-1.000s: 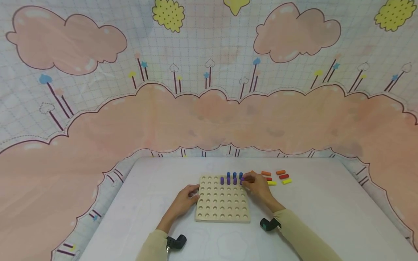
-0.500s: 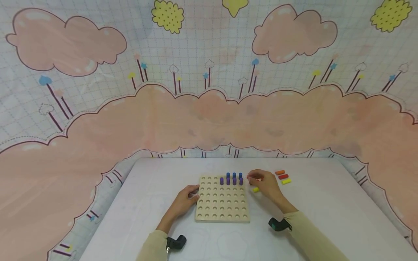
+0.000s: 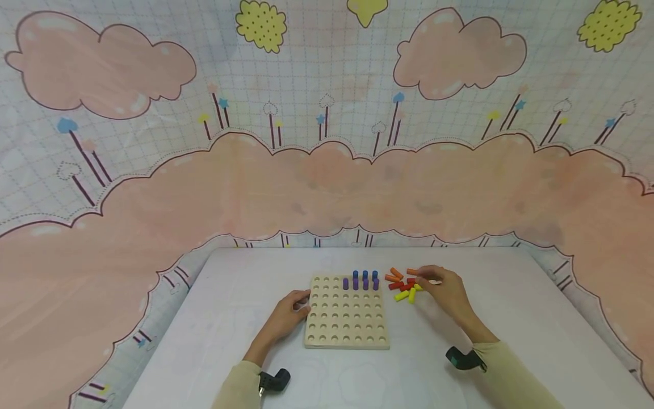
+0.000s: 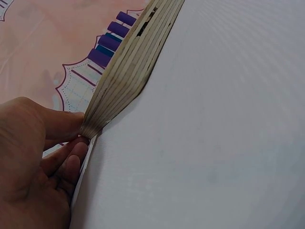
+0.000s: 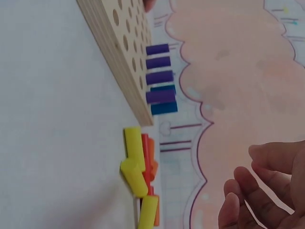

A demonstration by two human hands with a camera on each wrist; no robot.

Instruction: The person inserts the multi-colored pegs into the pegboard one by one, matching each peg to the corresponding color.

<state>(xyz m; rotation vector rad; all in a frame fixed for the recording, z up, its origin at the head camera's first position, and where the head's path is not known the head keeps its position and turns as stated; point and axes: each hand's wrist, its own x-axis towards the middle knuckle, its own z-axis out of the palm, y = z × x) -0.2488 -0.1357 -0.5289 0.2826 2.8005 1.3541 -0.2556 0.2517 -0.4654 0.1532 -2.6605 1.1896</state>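
Observation:
A wooden pegboard (image 3: 347,312) with rows of holes lies on the white table. Several purple pegs (image 3: 355,284) stand upright in it, with blue pegs (image 3: 365,275) in the row behind. My left hand (image 3: 287,314) touches the board's left edge with thumb and fingertips; its other fingers are bent beneath in the left wrist view. Right of the board lie loose orange pegs (image 3: 392,278), red pegs (image 3: 395,286) and yellow pegs (image 5: 134,148). My right hand (image 3: 447,289) is over the right end of this pile, fingertips beside an orange peg. The right wrist view shows nothing between its loosely bent fingers.
The white table (image 3: 230,272) reaches back to a patterned cloth backdrop (image 3: 306,193) with painted clouds. Each wrist wears a small black camera; one black device (image 3: 462,359) sits at the right sleeve.
My right hand let go of a purple peg, now upright in the board, and moved right over the loose pegs. More of the near pegs show. My left hand stays at the board's edge.

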